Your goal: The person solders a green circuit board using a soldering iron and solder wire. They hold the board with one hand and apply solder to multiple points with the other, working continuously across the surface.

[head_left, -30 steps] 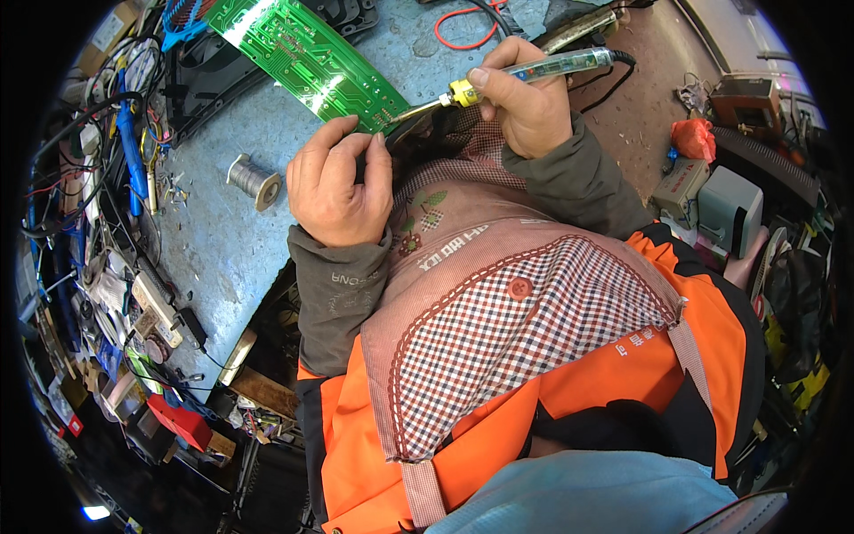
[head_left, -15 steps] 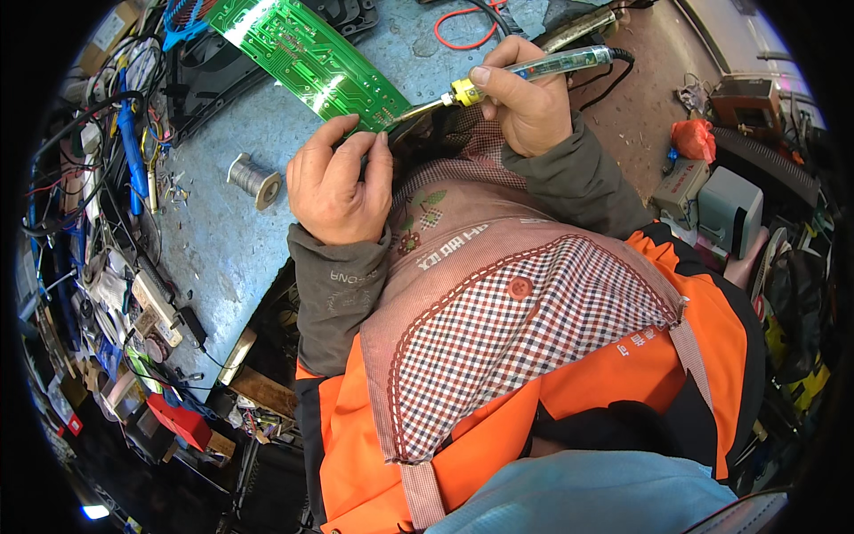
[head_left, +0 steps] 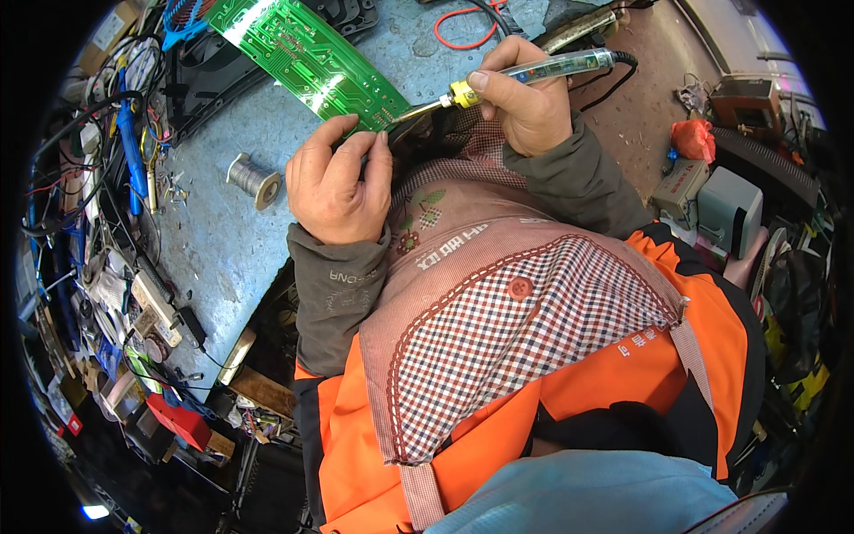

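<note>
A long green circuit board [head_left: 307, 58] slants across the near edge of the bench, its soldered side facing up. At its near end, my left hand [head_left: 336, 185] is closed with bent fingers, the fingertips on the board's edge. My right hand [head_left: 536, 111] grips a soldering iron [head_left: 569, 63] with a clear handle and a yellow collar. The iron's metal tip meets the board's near right corner, just beyond my left fingertips. What lies under the board's corner is mostly hidden. Beside my left hand, a spool of grey wire [head_left: 253, 181] lies on its side.
The blue bench top [head_left: 222, 240] carries a black plastic housing [head_left: 209, 84] behind the board and a red cable loop [head_left: 465, 44] at the far side. Tangled cables and tools [head_left: 133, 151] crowd the left. Boxes [head_left: 680, 191] and a red bag [head_left: 692, 140] stand at right.
Hardly anything differs. The iron's handle has tilted very slightly in my right hand, its tip still at the board's corner; my left hand has stayed in place.
</note>
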`<act>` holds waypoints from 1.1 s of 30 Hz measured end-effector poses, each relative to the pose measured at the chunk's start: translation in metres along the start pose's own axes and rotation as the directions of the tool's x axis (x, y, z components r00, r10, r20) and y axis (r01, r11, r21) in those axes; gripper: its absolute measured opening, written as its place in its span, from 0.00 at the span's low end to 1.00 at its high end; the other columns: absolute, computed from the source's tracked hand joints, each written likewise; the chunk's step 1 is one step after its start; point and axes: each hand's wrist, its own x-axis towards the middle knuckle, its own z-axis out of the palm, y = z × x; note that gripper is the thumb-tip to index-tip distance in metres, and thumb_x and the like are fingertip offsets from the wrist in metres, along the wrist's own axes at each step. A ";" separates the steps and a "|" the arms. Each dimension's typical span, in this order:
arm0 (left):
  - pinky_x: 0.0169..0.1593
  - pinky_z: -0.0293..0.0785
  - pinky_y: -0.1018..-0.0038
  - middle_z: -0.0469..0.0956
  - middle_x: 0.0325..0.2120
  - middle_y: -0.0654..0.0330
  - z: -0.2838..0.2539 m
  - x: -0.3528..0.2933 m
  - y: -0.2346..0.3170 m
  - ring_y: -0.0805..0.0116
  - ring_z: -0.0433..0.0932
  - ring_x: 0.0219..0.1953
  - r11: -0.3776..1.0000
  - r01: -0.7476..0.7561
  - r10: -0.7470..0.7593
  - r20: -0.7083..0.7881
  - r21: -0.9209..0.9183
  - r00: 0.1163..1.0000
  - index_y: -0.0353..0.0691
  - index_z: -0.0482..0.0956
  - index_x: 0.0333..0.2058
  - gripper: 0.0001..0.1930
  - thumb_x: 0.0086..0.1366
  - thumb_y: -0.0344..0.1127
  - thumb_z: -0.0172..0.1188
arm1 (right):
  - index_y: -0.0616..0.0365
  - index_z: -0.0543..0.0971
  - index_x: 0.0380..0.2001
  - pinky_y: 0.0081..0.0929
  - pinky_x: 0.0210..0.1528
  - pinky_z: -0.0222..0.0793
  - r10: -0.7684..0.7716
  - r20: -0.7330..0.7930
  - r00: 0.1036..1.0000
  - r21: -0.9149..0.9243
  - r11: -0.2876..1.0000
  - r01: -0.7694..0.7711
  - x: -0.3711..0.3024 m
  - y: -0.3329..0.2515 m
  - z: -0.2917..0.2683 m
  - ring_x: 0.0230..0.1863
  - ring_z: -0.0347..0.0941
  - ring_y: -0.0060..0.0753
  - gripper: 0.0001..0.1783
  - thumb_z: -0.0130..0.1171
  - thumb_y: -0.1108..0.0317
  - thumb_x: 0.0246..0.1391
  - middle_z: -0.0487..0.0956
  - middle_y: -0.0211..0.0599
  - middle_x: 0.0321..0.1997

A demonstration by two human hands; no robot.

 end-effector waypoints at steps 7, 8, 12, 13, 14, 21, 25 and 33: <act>0.46 0.78 0.64 0.87 0.43 0.55 -0.003 0.003 0.005 0.56 0.85 0.41 1.000 0.013 -0.013 0.024 0.015 1.000 0.40 0.88 0.35 0.07 0.57 0.27 0.77 | 0.60 0.81 0.33 0.18 0.26 0.69 -0.001 0.007 1.000 0.008 1.000 0.001 0.000 0.001 -0.001 0.23 0.74 0.18 0.08 0.72 0.72 0.60 0.82 0.31 0.26; 0.47 0.80 0.65 0.87 0.42 0.53 -0.004 0.004 0.007 0.56 0.86 0.42 1.000 0.019 -0.019 0.037 0.017 0.999 0.38 0.88 0.34 0.06 0.59 0.26 0.76 | 0.60 0.81 0.33 0.19 0.26 0.69 -0.001 0.009 1.000 0.004 1.000 0.001 0.000 0.002 -0.002 0.23 0.74 0.18 0.07 0.72 0.72 0.60 0.82 0.31 0.26; 0.47 0.78 0.64 0.87 0.43 0.55 -0.003 0.004 0.006 0.56 0.86 0.42 1.000 0.014 -0.014 0.020 0.004 1.000 0.39 0.87 0.34 0.07 0.57 0.27 0.76 | 0.60 0.81 0.34 0.21 0.27 0.70 -0.019 -0.011 1.000 0.132 0.991 0.020 0.001 0.003 -0.004 0.24 0.74 0.20 0.06 0.70 0.72 0.62 0.82 0.33 0.28; 0.45 0.77 0.64 0.87 0.43 0.57 -0.001 0.001 0.002 0.56 0.85 0.41 1.000 0.006 -0.006 0.004 -0.002 1.000 0.41 0.87 0.34 0.08 0.56 0.27 0.76 | 0.60 0.81 0.34 0.22 0.27 0.70 -0.007 -0.017 1.000 0.157 0.987 0.009 0.001 0.004 -0.007 0.24 0.74 0.21 0.06 0.70 0.72 0.62 0.82 0.34 0.28; 0.44 0.76 0.63 0.87 0.44 0.59 0.000 0.000 0.000 0.56 0.84 0.40 1.000 -0.002 0.002 -0.012 -0.008 1.000 0.42 0.87 0.34 0.09 0.54 0.28 0.76 | 0.60 0.81 0.34 0.22 0.27 0.70 0.006 -0.023 1.000 0.183 0.983 -0.001 0.002 0.005 -0.010 0.24 0.74 0.21 0.06 0.70 0.72 0.62 0.82 0.35 0.29; 0.45 0.78 0.65 0.84 0.42 0.50 -0.002 -0.002 0.007 0.58 0.83 0.40 0.987 0.068 -0.088 -0.136 -0.147 0.987 0.36 0.84 0.39 0.07 0.64 0.24 0.73 | 0.60 0.81 0.35 0.23 0.27 0.71 -0.031 -0.055 0.998 0.234 0.971 0.044 0.006 -0.002 -0.011 0.24 0.75 0.23 0.06 0.70 0.72 0.62 0.82 0.36 0.29; 0.39 0.74 0.74 0.79 0.36 0.57 -0.004 -0.022 -0.004 0.72 0.76 0.32 0.931 0.191 -0.258 -0.192 -0.310 0.947 0.34 0.77 0.45 0.07 0.72 0.24 0.67 | 0.60 0.81 0.36 0.25 0.29 0.74 -0.178 -0.087 0.980 0.221 0.956 0.193 0.017 -0.012 -0.014 0.25 0.75 0.25 0.06 0.68 0.71 0.64 0.80 0.34 0.28; 0.36 0.68 0.78 0.74 0.34 0.64 0.000 -0.006 0.016 0.79 0.69 0.31 0.826 0.266 -0.382 -0.147 -0.497 0.912 0.34 0.76 0.46 0.05 0.77 0.29 0.61 | 0.62 0.76 0.38 0.24 0.31 0.72 -0.856 -0.118 0.503 -0.495 0.490 0.718 0.067 -0.047 -0.003 0.27 0.75 0.23 0.13 0.72 0.69 0.63 0.80 0.34 0.29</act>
